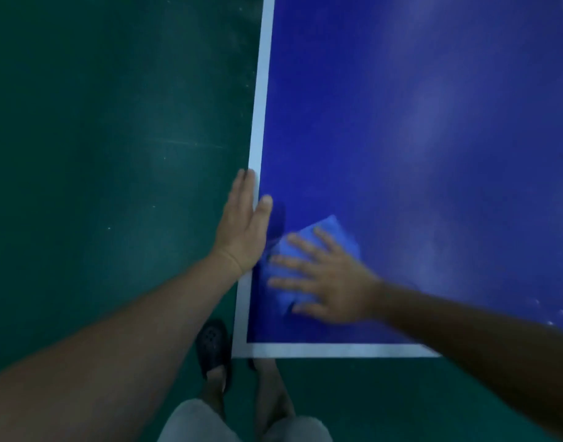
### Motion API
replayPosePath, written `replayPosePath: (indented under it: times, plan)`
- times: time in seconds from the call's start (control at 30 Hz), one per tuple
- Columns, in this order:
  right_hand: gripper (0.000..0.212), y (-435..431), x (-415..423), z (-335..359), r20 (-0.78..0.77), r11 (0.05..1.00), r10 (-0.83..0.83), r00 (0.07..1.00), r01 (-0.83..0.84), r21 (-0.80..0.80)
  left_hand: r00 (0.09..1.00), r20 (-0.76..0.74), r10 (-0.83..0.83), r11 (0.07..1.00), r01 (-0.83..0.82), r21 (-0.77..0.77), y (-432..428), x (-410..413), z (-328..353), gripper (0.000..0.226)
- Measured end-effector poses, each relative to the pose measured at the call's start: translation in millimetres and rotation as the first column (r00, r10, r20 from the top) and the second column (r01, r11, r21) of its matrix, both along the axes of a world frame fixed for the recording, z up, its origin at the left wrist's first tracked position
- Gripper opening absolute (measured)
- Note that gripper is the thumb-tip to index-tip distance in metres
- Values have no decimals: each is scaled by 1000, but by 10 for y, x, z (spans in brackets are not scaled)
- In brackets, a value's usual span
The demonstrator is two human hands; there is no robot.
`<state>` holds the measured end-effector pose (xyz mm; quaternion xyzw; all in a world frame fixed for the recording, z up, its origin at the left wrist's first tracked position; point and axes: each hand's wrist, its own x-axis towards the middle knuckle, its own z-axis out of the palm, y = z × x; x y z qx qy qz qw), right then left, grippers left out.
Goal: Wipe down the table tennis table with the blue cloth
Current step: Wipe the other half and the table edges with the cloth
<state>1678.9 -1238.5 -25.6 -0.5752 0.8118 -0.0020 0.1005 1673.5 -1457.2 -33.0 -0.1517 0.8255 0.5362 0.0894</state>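
Pressing down with my right hand (331, 282), fingers spread and nearly straight, I hold the blue cloth (326, 232) flat against the table tennis table (433, 122). Nothing is pinched; the palm and fingers simply lie on top of it. The cloth sits near the table's near-left corner, just inside the white border line (262, 106) that runs up the left edge and turns along the near edge. Beyond the cloth, the tabletop stretches away forward and to the right.

My left hand (241, 228) lies against the left edge, fingers straight and together over the rim, thumb resting on the blue surface just beside the cloth. It grips nothing.

The tabletop is smooth, deep blue, with pale hazy streaks across its right half. The cloth is a lighter blue, soft, folded into a rough rectangle with one corner poking out past my fingertips. Below the table lies a dull green floor (98, 122), scuffed and speckled. A black perforated shoe (213, 346) and grey shorts (194, 422) show beneath my arms.
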Motion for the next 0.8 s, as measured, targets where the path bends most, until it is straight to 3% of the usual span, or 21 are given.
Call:
replayPosePath:
  times: [0.07,0.1,0.13,0.17,0.2,0.23,0.3,0.4,0.5,0.6,0.63,0.67,0.73,0.77,0.8]
  plan:
    - [57,128,-536,-56,-98,946,-325,941,324,-19,996,7,-88,996,88,0,-38,375,-16,80]
    - [58,117,-810,-30,-95,828,-561,823,557,-63,995,7,-95,995,95,25,-57,522,-4,78]
    - [59,43,-1018,9,-57,649,-760,647,756,-86,996,1,-90,995,90,49,-83,624,13,77]
    - [60,-101,-1153,41,-14,475,-879,476,876,-81,997,-14,-80,995,81,61,-112,687,31,77]
    - [60,-300,-1179,66,21,371,-928,373,926,-67,997,-36,-68,996,70,61,-142,730,35,76]
    - [60,-518,-1106,65,33,356,-933,358,933,-51,996,-64,-56,997,59,50,-175,751,32,74]
    - [59,-899,-676,38,8,523,-851,524,850,-69,993,-115,-28,999,29,13,-251,738,11,75]
    - [59,-1016,610,-22,1,821,-568,823,566,-76,991,-131,-14,999,10,-32,-349,694,15,77]
    - [56,-496,1336,-3,12,929,-364,931,364,-73,972,-155,-176,975,151,-161,-339,663,60,73]
    - [56,78,1044,-40,-82,955,-298,951,298,-19,901,-127,-414,885,366,-288,-210,694,99,75]
    - [57,180,853,-43,-99,916,-400,911,400,-16,877,-106,-469,856,421,-300,-171,714,98,77]
    - [58,190,667,-24,-90,821,-570,816,570,-35,859,-84,-504,834,459,-306,-146,735,91,78]
    - [59,-126,427,29,-19,413,-911,413,908,-74,851,-60,-522,818,480,-317,-132,749,75,78]
    - [60,-398,439,45,3,253,-967,253,966,-59,856,-61,-513,821,469,-324,-136,744,79,78]
    - [62,-671,571,22,-15,218,-976,217,975,-46,862,-68,-502,827,455,-329,-142,735,91,78]
